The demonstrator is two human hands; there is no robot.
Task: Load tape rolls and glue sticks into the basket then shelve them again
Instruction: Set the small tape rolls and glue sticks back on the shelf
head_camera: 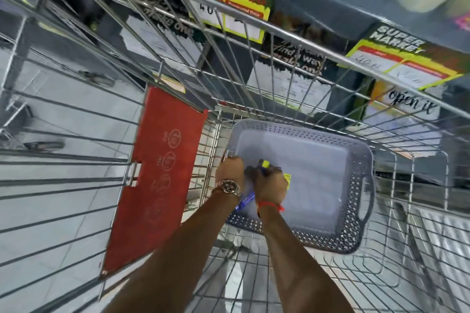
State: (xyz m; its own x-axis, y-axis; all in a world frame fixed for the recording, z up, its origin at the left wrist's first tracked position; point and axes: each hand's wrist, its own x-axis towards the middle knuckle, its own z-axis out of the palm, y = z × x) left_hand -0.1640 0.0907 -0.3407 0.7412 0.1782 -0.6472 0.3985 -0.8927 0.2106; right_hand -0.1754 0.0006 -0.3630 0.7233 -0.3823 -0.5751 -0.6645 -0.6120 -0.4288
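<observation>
Both arms reaching down, right hand [270, 183] grip grasping glue stick [265, 164], over basket [366, 160]

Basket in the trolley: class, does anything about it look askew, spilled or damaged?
Nothing stands out. The grey basket sits flat in the wire trolley, intact, nothing spilled. Both hands are inside it.

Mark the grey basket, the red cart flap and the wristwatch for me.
grey basket [366, 185]: head view, on its perforated right wall by the handle.
red cart flap [162, 173]: head view, on the middle of the red panel.
wristwatch [229, 186]: head view, on the watch face, on the left wrist.
</observation>
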